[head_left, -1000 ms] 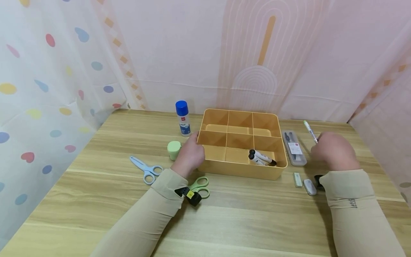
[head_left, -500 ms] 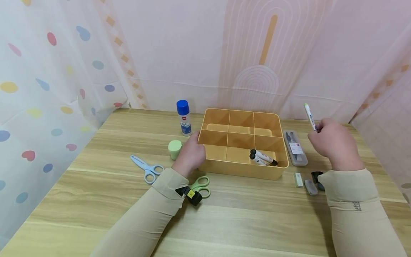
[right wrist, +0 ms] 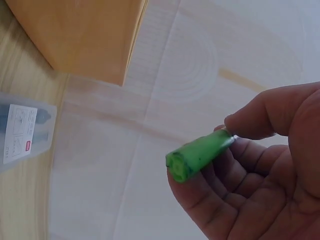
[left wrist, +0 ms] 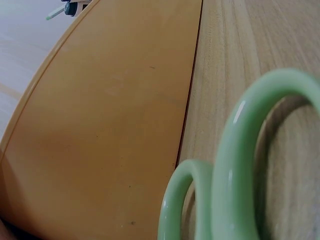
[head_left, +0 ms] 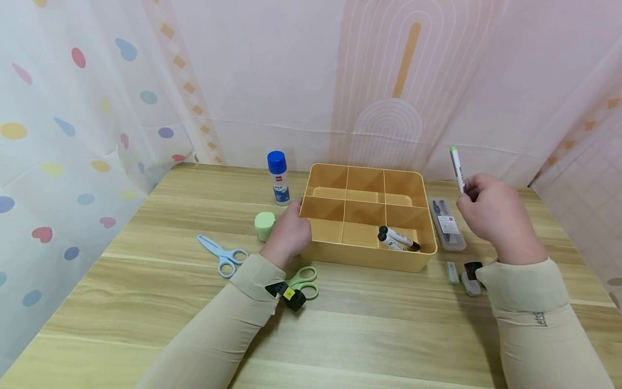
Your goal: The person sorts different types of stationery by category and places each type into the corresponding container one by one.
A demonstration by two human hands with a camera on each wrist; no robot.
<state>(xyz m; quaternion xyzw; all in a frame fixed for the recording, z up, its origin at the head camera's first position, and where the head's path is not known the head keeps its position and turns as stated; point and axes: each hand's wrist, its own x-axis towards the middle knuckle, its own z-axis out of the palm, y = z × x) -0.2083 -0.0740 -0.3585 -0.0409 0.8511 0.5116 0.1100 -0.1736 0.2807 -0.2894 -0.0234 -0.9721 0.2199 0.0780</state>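
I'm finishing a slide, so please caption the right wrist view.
The right hand pinches a green-ended pen, with an orange box and clear case at picture left.

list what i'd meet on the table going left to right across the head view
Blue scissors, blue-capped bottle, orange divided box, clear case, small grey item. Some others overlap these from side to side, so I left them out.

Left arm (head_left: 218, 329): extended forward, sleeved; left hand (head_left: 289, 231) low, gripping. Right arm (head_left: 534, 324): extended forward, sleeved; right hand (head_left: 500, 216) aloft, fingers (right wrist: 202, 202) pinching.
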